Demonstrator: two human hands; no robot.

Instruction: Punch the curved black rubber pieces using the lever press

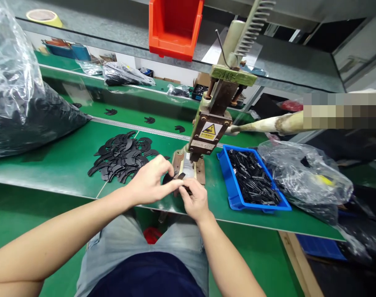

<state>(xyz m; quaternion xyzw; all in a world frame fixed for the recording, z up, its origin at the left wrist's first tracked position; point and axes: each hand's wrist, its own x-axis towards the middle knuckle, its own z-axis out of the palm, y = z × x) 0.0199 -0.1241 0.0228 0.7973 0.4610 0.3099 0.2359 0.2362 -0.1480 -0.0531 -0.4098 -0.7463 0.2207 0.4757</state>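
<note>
My left hand (pixel 155 178) pinches a black curved plastic piece (pixel 167 178) in front of the hand press (pixel 208 123). Beside it my right hand (pixel 194 199) is closed, its thumb and fingertips meeting the left thumb at the same piece. A small dark end (pixel 181 175) sticks up between the hands; whether it is a separate part I cannot tell. Just beyond my fingers is the press base (pixel 200 169), under the ram. A heap of black curved plastic pieces (pixel 119 159) lies left of my left hand. To the right stands a blue tray (pixel 234 198) holding many small black strips (pixel 252 177).
A large clear bag of dark parts (pixel 27 95) stands at left, another plastic bag (pixel 302 173) at right. Several curved pieces (pixel 150 120) lie on the green strip behind. An orange bin (pixel 175 45) and a tape roll (pixel 43 17) sit on the shelf above.
</note>
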